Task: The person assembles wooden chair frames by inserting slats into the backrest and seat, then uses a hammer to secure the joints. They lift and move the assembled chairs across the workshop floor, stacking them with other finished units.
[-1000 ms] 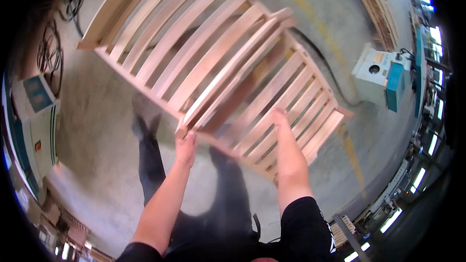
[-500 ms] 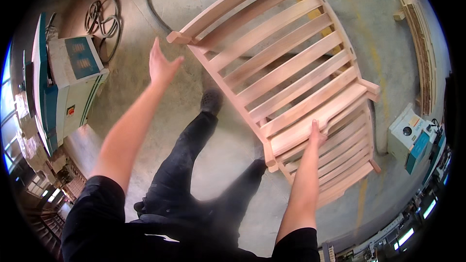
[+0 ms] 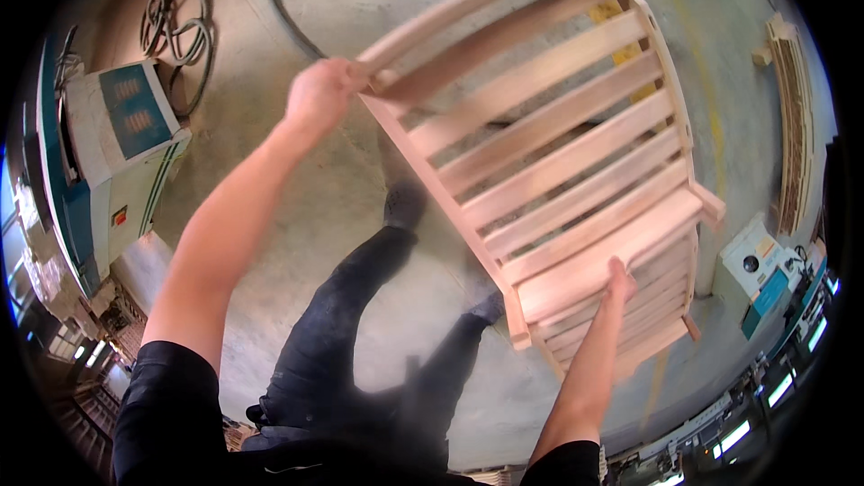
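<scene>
So a big slatted wooden frame is slanting between both hands, a teal-and-white machine is standing left of them, and a dark hose is running just beyond the left hand. That one's gripping a frame corner; the right hand is clamping the wide crosspiece, thumb on top.

A: What's the slatted frame made of?
B: Pale, bare wood, smooth and matt, with visible grain on the slats.
A: And the floor?
B: Looks like concrete, dull and stained.
A: The trousers?
B: Dark matt cloth.
A: That machine casing?
B: Painted, apparently metal, fairly smooth.
A: Stacked boards?
B: Wood, rougher-looking.
</scene>
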